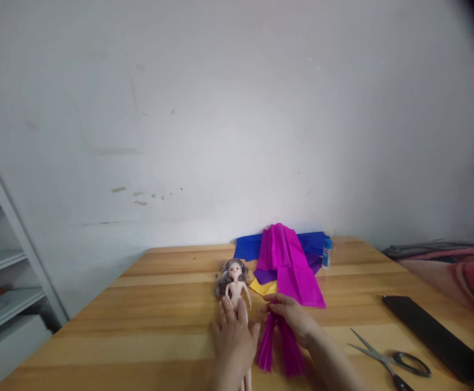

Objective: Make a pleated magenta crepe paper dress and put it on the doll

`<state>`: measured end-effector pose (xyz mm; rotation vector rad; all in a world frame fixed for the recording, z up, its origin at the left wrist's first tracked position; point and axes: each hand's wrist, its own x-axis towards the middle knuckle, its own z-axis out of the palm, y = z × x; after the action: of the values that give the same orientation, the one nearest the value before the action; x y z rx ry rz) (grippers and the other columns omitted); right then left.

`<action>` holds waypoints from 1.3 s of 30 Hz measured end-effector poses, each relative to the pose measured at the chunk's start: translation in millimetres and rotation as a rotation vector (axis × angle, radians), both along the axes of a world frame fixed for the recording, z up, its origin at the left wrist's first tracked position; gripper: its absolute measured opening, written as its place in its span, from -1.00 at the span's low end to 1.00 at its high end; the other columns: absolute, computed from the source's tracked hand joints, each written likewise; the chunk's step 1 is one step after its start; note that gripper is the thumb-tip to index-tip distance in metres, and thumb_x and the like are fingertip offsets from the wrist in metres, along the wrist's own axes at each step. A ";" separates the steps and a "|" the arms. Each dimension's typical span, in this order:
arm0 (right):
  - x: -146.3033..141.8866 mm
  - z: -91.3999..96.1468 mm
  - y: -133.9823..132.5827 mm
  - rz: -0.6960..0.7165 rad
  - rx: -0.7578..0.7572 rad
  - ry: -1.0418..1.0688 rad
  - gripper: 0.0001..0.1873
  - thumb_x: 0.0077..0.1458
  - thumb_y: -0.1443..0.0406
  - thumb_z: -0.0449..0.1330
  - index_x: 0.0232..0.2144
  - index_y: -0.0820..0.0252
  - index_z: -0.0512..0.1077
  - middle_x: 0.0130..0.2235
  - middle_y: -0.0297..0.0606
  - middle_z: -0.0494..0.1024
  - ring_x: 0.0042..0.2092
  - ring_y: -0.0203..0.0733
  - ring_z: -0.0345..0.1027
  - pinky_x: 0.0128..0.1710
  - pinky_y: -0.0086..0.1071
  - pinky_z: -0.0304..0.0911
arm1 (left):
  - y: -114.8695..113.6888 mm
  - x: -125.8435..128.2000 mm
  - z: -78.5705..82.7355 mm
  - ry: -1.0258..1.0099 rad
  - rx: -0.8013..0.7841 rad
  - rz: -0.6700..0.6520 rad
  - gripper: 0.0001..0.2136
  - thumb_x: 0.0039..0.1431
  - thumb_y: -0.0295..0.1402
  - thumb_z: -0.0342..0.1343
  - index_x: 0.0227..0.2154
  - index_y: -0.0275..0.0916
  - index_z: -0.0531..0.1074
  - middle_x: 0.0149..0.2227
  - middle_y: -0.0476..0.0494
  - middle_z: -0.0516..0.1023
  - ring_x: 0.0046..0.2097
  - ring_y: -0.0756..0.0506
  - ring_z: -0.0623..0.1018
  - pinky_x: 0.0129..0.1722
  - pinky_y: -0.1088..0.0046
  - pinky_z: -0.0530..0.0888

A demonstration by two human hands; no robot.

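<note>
A doll (237,291) with long wavy hair lies on its back on the wooden table, head toward the wall. My left hand (235,336) rests flat over its waist and legs, fingers stretched out, hiding much of its lower body. To the right, my right hand (289,316) pinches the gathered top of a pleated magenta paper piece (266,347), which fans out below in two parts. Beyond my hands lies a larger magenta crepe paper sheet (298,271), over blue paper (247,247), purple paper (264,277) and a yellow piece (264,287).
Open scissors (378,355) lie at the right front, beside a long black flat object (432,334). A glue stick (326,254) stands by the papers. White shelves (4,260) stand at the left, and a wall (220,136) rises behind the table (139,315).
</note>
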<state>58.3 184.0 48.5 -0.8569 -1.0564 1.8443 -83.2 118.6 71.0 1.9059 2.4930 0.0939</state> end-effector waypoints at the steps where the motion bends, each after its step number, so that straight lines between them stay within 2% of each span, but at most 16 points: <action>1: 0.0 0.5 -0.6 0.006 0.000 0.012 -0.56 -0.28 0.27 0.31 -0.27 0.24 0.34 -0.44 -0.32 0.55 -0.52 -0.31 0.37 -0.65 -0.53 0.11 | 0.2 0.5 0.5 -0.002 -0.003 0.014 -0.40 0.15 -0.15 -0.09 0.23 -0.28 0.04 0.27 -0.55 -0.05 0.27 -0.43 -0.01 0.09 -0.08 0.04; 5: 0.0 1.5 -1.4 0.021 0.013 0.034 -0.56 -0.27 0.25 0.31 -0.27 0.24 0.34 -0.44 -0.32 0.55 -0.51 -0.30 0.38 -0.65 -0.52 0.11 | -0.5 2.2 5.8 0.015 0.026 0.034 -0.42 0.15 -0.12 -0.10 0.18 -0.33 0.14 0.18 -0.61 0.17 0.19 -0.45 0.19 0.04 -0.07 0.13; 8: 0.4 1.0 -0.7 0.004 0.016 0.004 -0.57 -0.28 0.25 0.31 -0.28 0.24 0.35 -0.46 -0.33 0.54 -0.55 -0.34 0.33 -0.65 -0.52 0.11 | -2.7 1.0 12.5 0.062 0.129 0.035 -0.51 0.17 -0.15 -0.13 0.06 -0.35 0.32 0.04 -0.54 0.36 0.08 -0.41 0.34 0.02 -0.02 0.18; 11: 0.7 0.3 -0.5 -0.011 0.029 -0.032 -0.59 -0.28 0.26 0.31 -0.28 0.24 0.37 -0.47 -0.35 0.53 -0.59 -0.38 0.29 -0.66 -0.52 0.11 | -1.2 -4.5 13.7 0.141 0.308 0.071 -0.55 0.18 -0.21 -0.12 0.04 -0.37 0.35 0.12 -0.51 0.28 0.17 -0.43 0.24 0.10 -0.01 0.12; 13: 0.8 0.8 -1.3 -0.006 0.029 -0.035 -0.58 -0.27 0.27 0.30 -0.27 0.24 0.37 -0.47 -0.34 0.54 -0.58 -0.37 0.30 -0.65 -0.52 0.10 | 3.2 -9.6 7.8 0.140 0.392 -0.007 -0.49 0.15 -0.24 -0.08 0.13 -0.39 0.24 0.22 -0.45 0.15 0.25 -0.39 0.08 0.17 0.02 0.05; 15: 0.9 2.1 -2.3 0.008 0.019 -0.026 -0.57 -0.27 0.27 0.31 -0.26 0.24 0.36 -0.46 -0.33 0.54 -0.55 -0.34 0.34 -0.64 -0.52 0.11 | 8.6 -14.2 -2.3 0.071 0.381 -0.182 -0.44 0.13 -0.23 -0.06 0.18 -0.37 0.16 0.26 -0.35 0.09 0.30 -0.30 -0.02 0.21 0.11 0.04; 17: 1.1 3.8 -3.0 0.018 0.006 -0.022 -0.57 -0.27 0.26 0.31 -0.26 0.24 0.36 -0.45 -0.31 0.55 -0.53 -0.32 0.36 -0.65 -0.52 0.11 | 12.3 -17.2 -12.6 0.001 0.312 -0.301 -0.45 0.14 -0.20 -0.07 0.17 -0.36 0.18 0.27 -0.32 0.06 0.31 -0.26 -0.04 0.23 0.16 0.04; 20: 1.6 5.8 -3.0 0.006 0.005 -0.023 -0.60 -0.26 0.28 0.31 -0.28 0.25 0.36 -0.46 -0.31 0.55 -0.56 -0.34 0.34 -0.64 -0.52 0.12 | 13.0 -19.2 -21.2 -0.043 0.242 -0.332 -0.45 0.14 -0.14 -0.08 0.12 -0.40 0.26 0.27 -0.38 0.04 0.31 -0.28 -0.06 0.24 0.14 0.02; 24: 2.2 7.0 -3.4 0.017 0.002 -0.006 -0.61 -0.25 0.29 0.31 -0.28 0.25 0.37 -0.45 -0.31 0.56 -0.57 -0.35 0.34 -0.64 -0.52 0.13 | 13.0 -20.1 -18.5 -0.115 0.281 -0.367 -0.47 0.12 -0.17 -0.05 0.07 -0.43 0.32 0.24 -0.38 0.12 0.30 -0.31 -0.04 0.25 0.11 0.01; 27: 2.0 7.6 -5.1 0.034 0.006 0.024 -0.59 -0.25 0.28 0.32 -0.28 0.25 0.37 -0.45 -0.31 0.56 -0.56 -0.35 0.34 -0.63 -0.52 0.14 | 16.9 -19.2 -13.2 -0.299 0.414 -0.337 -0.57 0.17 -0.32 -0.14 0.05 -0.40 0.32 0.19 -0.35 0.25 0.26 -0.25 0.12 0.22 0.12 0.09; 30: 1.1 8.3 -7.0 0.042 0.032 0.052 -0.58 -0.23 0.26 0.33 -0.26 0.25 0.38 -0.44 -0.31 0.56 -0.57 -0.38 0.32 -0.60 -0.52 0.15 | 19.6 -13.7 -9.6 -0.711 0.490 -0.308 -0.59 0.17 -0.34 -0.14 0.06 -0.33 0.28 0.10 -0.32 0.36 0.14 -0.16 0.35 0.13 0.23 0.28; 32: 0.1 9.7 -8.6 0.053 0.074 0.073 -0.60 -0.18 0.25 0.32 -0.24 0.26 0.39 -0.42 -0.29 0.56 -0.54 -0.37 0.34 -0.56 -0.50 0.17 | 18.5 -7.2 -8.8 -1.070 0.406 -0.321 -0.53 0.11 -0.33 -0.03 0.11 -0.31 0.19 0.07 -0.32 0.39 0.07 -0.13 0.42 0.05 0.32 0.37; 34: -1.3 12.2 -11.0 0.060 0.106 0.104 -0.62 -0.15 0.23 0.31 -0.24 0.25 0.40 -0.40 -0.26 0.57 -0.47 -0.32 0.39 -0.47 -0.47 0.22 | 15.6 -0.3 -9.0 -1.339 0.277 -0.321 -0.39 0.00 -0.41 0.07 0.16 -0.31 0.08 0.08 -0.32 0.37 0.04 -0.12 0.45 0.00 0.38 0.41; 37: -3.2 17.4 -15.8 0.057 0.129 0.157 -0.63 -0.15 0.22 0.33 -0.25 0.24 0.40 -0.37 -0.25 0.56 -0.36 -0.24 0.43 -0.32 -0.40 0.27 | 11.5 7.7 -10.5 -1.467 0.175 -0.277 -0.29 -0.12 -0.49 0.13 0.16 -0.25 0.05 0.01 -0.25 0.43 -0.04 -0.11 0.50 -0.12 0.43 0.45; 39: -3.8 20.5 -18.9 0.056 0.154 0.165 -0.64 -0.17 0.22 0.34 -0.28 0.23 0.41 -0.34 -0.25 0.55 -0.31 -0.22 0.43 -0.27 -0.40 0.27 | 10.4 10.9 -11.7 -1.464 0.151 -0.256 -0.35 -0.12 -0.48 0.14 0.11 -0.24 0.13 -0.13 -0.17 0.50 -0.17 -0.09 0.54 -0.26 0.48 0.46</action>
<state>54.5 165.2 68.9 -0.5803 -1.1110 1.8187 -72.3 129.0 59.3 1.2582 1.2364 1.1668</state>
